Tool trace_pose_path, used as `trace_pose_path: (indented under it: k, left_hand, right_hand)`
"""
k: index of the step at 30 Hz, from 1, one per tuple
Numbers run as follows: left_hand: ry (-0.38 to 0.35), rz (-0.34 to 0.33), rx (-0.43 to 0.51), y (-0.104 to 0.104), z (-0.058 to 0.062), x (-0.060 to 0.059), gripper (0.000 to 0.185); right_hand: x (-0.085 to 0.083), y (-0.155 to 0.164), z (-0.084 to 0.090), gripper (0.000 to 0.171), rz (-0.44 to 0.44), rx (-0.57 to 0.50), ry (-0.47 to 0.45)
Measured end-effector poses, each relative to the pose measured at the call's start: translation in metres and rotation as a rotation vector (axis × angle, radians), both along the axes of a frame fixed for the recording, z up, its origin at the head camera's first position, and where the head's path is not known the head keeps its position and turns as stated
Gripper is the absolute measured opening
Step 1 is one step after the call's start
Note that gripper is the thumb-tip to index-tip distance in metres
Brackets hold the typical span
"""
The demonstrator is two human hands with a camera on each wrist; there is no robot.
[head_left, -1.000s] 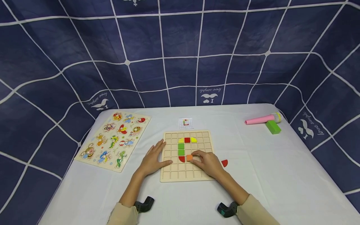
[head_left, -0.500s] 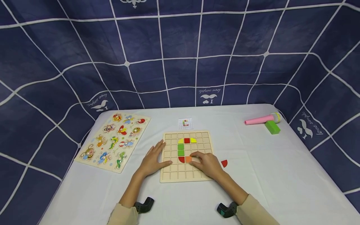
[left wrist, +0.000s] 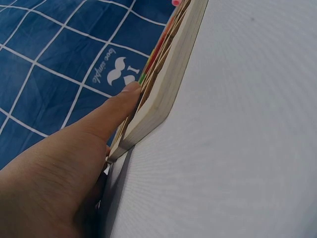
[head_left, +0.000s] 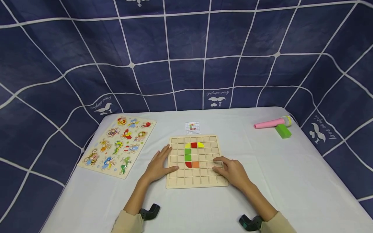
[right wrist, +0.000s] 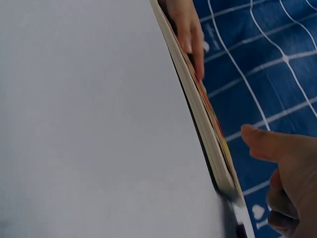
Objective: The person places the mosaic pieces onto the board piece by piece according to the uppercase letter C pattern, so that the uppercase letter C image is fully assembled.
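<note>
A square wooden grid board [head_left: 177, 183] lies flat in the head view. In its cells sit two yellow pieces [head_left: 201, 145], a red square [head_left: 194, 145], two green squares [head_left: 187, 157], a red quarter-round [head_left: 188, 164] and an orange square [head_left: 195, 164]. My left hand [head_left: 157, 165] rests at the board's left edge, fingers straight, its thumb [left wrist: 124, 101] over the rim. My right hand [head_left: 234, 171] is above the board's right edge, thumb and forefinger apart with nothing visible between them. The loose red quarter-round right of the board is hidden by this hand.
Behind the board lies a small pattern card [head_left: 192, 127]. A wooden insect puzzle [head_left: 116, 147] is at the left. To the far right are a pink toy microphone [head_left: 269, 123] and a green block [head_left: 283, 131]. Dark blue gridded cloth [head_left: 186, 74] hangs behind the white table.
The orange square slid left into its cell beside the red quarter-round. My right hand let go of it and moved right, over the board's edge. My left hand stayed put.
</note>
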State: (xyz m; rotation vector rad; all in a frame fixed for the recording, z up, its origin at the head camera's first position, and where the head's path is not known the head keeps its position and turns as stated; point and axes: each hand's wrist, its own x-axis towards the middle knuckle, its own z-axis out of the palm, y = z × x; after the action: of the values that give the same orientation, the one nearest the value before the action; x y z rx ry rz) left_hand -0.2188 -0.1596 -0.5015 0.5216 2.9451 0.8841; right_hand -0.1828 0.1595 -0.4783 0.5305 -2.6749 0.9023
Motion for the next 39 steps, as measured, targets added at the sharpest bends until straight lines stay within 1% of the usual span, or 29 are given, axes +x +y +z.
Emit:
trace_pose_path:
  k: [4,8,12,15,19,22,27,31,39]
  left_hand:
    - [-0.002,0.003,-0.002,0.001,0.000,0.000,0.095]
    - [0.004,0.004,0.000,0.001,0.001,0.000,0.095]
    - [0.001,0.002,-0.006,0.002,0.002,0.000,0.095]
    - [-0.003,0.003,-0.007,0.003,0.003,0.000,0.094]
    - [-0.001,0.005,-0.006,0.004,0.003,0.000,0.094]
    - [-0.002,0.004,0.000,0.003,0.002,0.000,0.094]
    - [-0.013,0.003,0.007,0.001,0.002,0.000,0.095]
    - [-0.007,-0.004,0.006,0.001,0.001,-0.001,0.095]
    - [-0.016,0.004,0.024,0.001,0.000,0.000,0.095]
  right_hand:
    - [0.003,0.025,0.000,0.032,-0.016,-0.052,-0.019]
    - [0.003,0.047,-0.002,0.033,-0.023,-0.064,-0.048]
    - [0.004,0.062,-0.004,0.034,-0.011,-0.041,-0.099]
    - [0.004,0.070,-0.005,0.033,-0.008,-0.003,-0.139]
    - [0.003,0.075,-0.009,0.033,0.002,0.030,-0.160]
    - [0.001,0.076,-0.011,0.031,0.007,0.031,-0.147]
    - [-0.004,0.074,-0.016,0.025,-0.005,0.018,-0.086]
    - [-0.006,0.072,-0.018,0.024,-0.012,0.014,-0.051]
    - [-0.006,0.072,-0.020,0.023,0.026,0.012,-0.022]
